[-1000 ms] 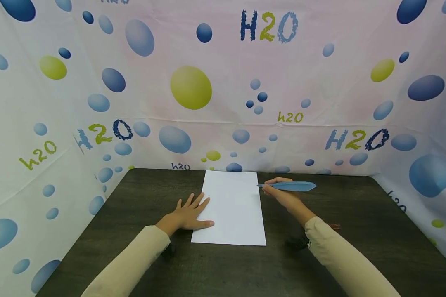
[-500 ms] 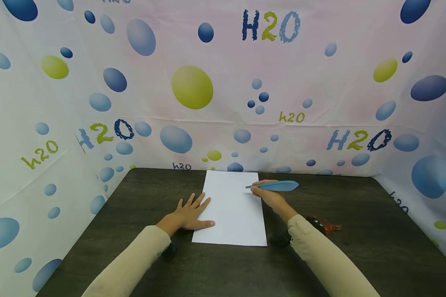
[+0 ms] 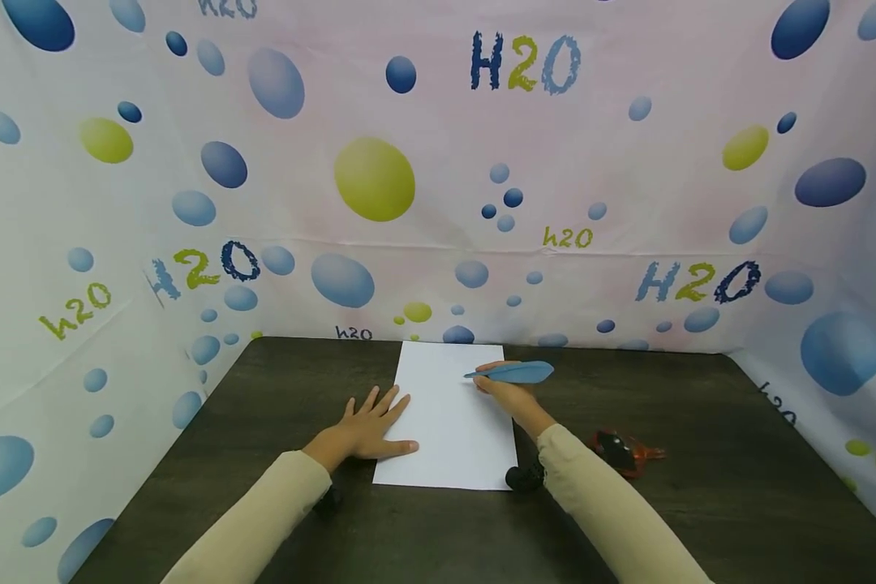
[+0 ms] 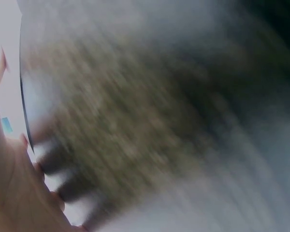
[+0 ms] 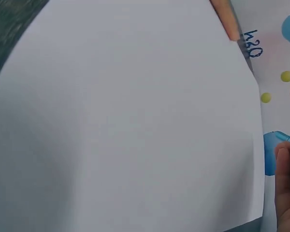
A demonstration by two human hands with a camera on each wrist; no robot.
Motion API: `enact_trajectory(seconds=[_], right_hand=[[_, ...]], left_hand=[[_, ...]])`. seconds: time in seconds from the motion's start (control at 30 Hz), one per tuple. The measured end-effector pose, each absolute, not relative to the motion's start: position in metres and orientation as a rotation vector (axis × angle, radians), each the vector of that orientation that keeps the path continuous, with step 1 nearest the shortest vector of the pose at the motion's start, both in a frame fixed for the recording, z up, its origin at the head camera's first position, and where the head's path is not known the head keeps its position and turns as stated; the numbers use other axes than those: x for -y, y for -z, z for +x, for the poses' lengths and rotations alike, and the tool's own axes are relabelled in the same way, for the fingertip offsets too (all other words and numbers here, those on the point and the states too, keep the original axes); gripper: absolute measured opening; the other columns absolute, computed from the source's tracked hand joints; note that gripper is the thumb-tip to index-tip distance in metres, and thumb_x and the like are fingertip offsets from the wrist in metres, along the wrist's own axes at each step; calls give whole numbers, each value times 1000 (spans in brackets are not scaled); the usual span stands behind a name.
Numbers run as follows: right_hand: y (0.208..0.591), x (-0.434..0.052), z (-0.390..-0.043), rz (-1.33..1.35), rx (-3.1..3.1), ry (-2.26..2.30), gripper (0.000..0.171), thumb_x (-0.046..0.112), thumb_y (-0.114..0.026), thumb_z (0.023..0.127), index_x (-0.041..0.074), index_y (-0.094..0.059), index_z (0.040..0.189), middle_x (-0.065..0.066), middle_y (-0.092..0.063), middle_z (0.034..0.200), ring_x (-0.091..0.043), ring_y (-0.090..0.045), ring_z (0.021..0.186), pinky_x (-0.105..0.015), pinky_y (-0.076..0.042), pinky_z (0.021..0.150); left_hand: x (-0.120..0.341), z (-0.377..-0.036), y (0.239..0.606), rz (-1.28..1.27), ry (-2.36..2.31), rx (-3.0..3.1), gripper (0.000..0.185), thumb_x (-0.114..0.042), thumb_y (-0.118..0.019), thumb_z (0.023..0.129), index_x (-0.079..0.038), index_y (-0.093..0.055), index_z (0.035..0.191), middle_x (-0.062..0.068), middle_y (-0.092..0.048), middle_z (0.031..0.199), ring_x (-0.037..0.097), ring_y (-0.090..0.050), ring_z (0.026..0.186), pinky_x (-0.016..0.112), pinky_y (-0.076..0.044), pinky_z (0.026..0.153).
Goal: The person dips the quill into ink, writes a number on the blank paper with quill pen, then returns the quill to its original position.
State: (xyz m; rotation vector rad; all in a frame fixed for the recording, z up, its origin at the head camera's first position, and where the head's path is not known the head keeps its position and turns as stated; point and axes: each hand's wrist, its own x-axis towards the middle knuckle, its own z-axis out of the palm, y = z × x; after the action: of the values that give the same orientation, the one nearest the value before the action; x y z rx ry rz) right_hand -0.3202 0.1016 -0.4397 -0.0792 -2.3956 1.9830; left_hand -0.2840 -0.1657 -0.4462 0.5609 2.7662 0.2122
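- Covering the walls, a pale backdrop point(image 3: 438, 162) with blue and green dots and H2O lettering runs behind and beside the dark desk point(image 3: 423, 535).
- At left, a cream sleeve point(image 3: 255, 519) leads to the left hand point(image 3: 368, 430), palm down, fingers straight and spread; it grips nothing. Its thumb and forefinger lie over the left edge of the paper; the left wrist view is mostly blurred.
- Next, a sheet of white paper point(image 3: 448, 438) lies upright to the viewer on the desk, reaching towards its far edge.
- Over the sheet's upper right part, a blue feather-shaped pen point(image 3: 521, 372) slants, tip leftward; whether the tip touches the paper I cannot tell.
- The right hand point(image 3: 507, 393) pinches that pen near its tip, fingers curled.
- Under the right wrist sits a dark rounded object point(image 3: 524, 477).
- Right of the other sleeve point(image 3: 620, 515), a reddish, see-through object point(image 3: 631, 456) with a narrow end lies on the desk.
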Motion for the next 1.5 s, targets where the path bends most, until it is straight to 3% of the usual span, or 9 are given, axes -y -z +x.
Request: enact_trajectory(seconds=[0.47,0.73,1.0,1.5], right_hand=[[446,-90,-321,-159,2406,-1956,17,9,-76,81,3,-74,97,-5,-73,85,-12,-69,75,-30,-56,74],[446,-86,-322,-182,2347,-1973,19,5,-76,79,-1,-73,97,-10,-73,91,-11,-69,75,-30,-57,74],[448,-84,-325,-208,2361,-1951,16,3,-74,81,-2,-73,96,-7,-73,80,-9,-66,67,-28,-56,69],[449,-84,-322,-287,2434,-1860,17,9,-74,82,2,-74,98,-1,-71,74,-8,-66,66,-28,-56,68]], left_hand=[[164,-285,447,560,-194,-2755,93,-77,-41,84,-28,-10,156,2,0,162,36,4,147,67,0,110],[166,-283,446,572,-208,-2749,93,-76,-42,85,-24,-12,156,5,-2,162,37,2,147,68,-1,109],[166,-284,446,571,-206,-2745,95,-79,-40,84,-25,-10,156,3,1,162,37,5,147,66,2,110],[164,-283,444,577,-202,-2761,91,-74,-42,86,-25,-11,156,3,-1,162,37,2,147,67,-2,109]])
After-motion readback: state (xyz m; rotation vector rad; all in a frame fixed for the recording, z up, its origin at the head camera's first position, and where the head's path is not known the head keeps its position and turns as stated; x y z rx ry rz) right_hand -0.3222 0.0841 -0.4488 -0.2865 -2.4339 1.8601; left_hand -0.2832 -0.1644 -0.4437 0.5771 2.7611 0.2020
